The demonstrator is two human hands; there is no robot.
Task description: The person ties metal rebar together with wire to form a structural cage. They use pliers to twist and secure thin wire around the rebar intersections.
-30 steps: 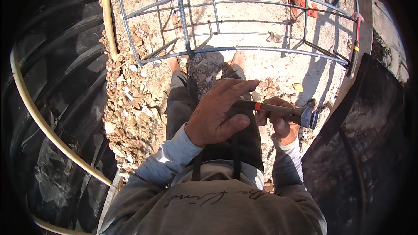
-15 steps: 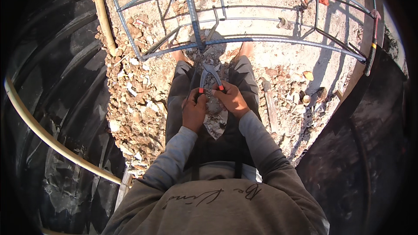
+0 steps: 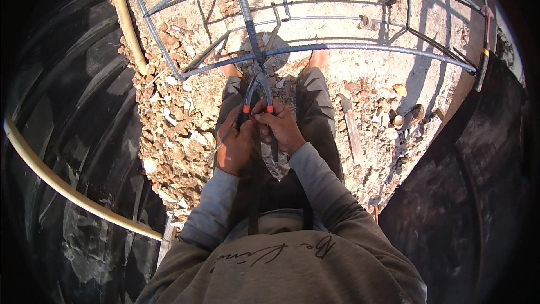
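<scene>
Curling around the grips of the steel pincers (image 3: 266, 89), the left hand (image 3: 233, 147) has its fingers wrapped on one handle while the right hand (image 3: 286, 130) pinches the other between thumb and fingers; some fingertips are hidden. A thin strand, seemingly wire, trails beside the left hand. The pincers stand between the hands, above the gap between the legs. Half a second ago their head was short of the rebar cage (image 3: 349, 47); now it is at the lower bar's junction with the upright, and the handles sit slightly closer together, so the work seems centred on that joint. Whether the tips touch it cannot be told. The cage's bars are ribbed, bluish-grey and round. Beyond lies coarse, angular tan rubble (image 3: 174, 135), then glossy, rippled black sheeting (image 3: 84, 107) crossed by a smooth, pale, curved pole (image 3: 73, 191).
</scene>
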